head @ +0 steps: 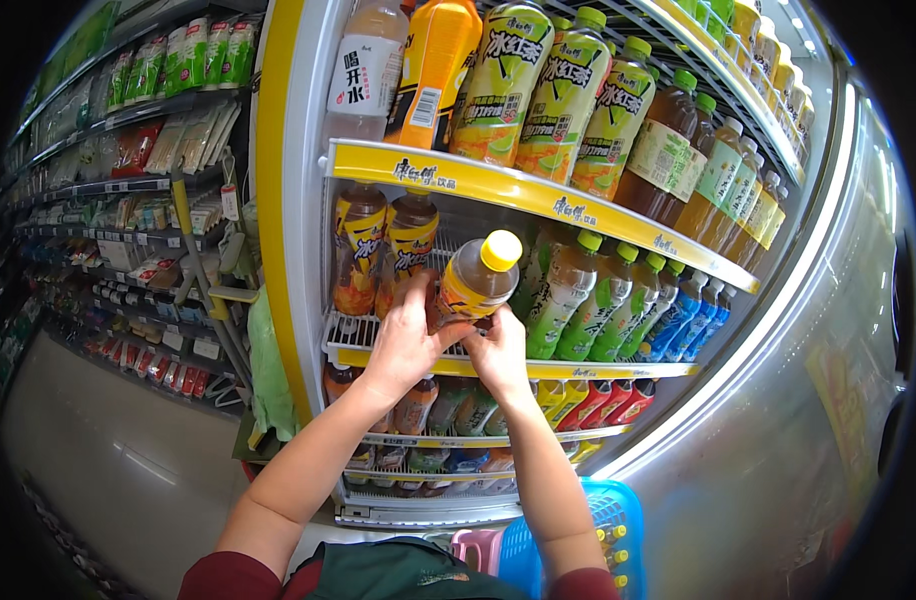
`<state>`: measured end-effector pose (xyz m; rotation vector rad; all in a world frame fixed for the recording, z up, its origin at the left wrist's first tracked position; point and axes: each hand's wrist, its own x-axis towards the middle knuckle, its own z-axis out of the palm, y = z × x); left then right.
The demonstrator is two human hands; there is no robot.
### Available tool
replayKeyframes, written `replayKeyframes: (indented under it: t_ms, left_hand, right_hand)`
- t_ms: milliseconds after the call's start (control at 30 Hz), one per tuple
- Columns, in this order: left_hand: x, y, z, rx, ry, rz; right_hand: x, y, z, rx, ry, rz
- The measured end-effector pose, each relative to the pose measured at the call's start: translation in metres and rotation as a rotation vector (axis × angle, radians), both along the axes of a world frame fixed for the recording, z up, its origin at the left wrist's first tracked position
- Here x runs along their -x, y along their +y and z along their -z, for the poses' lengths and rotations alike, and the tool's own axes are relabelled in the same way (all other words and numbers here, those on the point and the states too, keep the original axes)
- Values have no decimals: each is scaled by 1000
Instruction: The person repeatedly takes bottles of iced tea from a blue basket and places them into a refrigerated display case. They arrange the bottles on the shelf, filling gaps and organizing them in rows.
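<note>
A yellow-capped plastic bottle of brown tea [482, 274] is between both my hands, tilted, in front of the second shelf of a drinks cooler. My left hand [409, 334] grips its left side and lower part. My right hand [499, 346] touches its lower right side with the fingertips. Just behind and left of the hands, two similar yellow-labelled tea bottles [360, 251] stand on the wire shelf. Green-capped tea bottles [570, 296] stand in rows right of the held bottle. The bottle's base is hidden by the fingers.
Above is a yellow-edged shelf [533, 196] of larger bottles; lower shelves hold more drinks. The cooler's glass door [773, 390] is at the right. A blue plastic basket [626, 499] with yellow-capped bottles and a pink plastic item [479, 546] are below. Store shelving [112, 184] stands left.
</note>
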<state>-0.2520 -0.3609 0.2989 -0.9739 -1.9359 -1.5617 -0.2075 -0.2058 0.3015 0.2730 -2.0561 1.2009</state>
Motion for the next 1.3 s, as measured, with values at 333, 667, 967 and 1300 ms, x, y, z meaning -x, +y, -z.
replayKeyframes:
  t_ms: [333, 667, 967, 1300]
  left_hand:
    - [-1, 8, 14, 160, 98, -172]
    - [0, 16, 29, 344, 300, -377]
    - [0, 13, 29, 400, 261, -399]
    - [-76, 44, 48, 100, 437, 147]
  right_hand:
    - [33, 4, -19, 51, -204, 38]
    - [59, 16, -7, -67, -249, 61]
    - [43, 8, -6, -83, -216, 99]
    - [-92, 1, 44, -178, 230, 307]
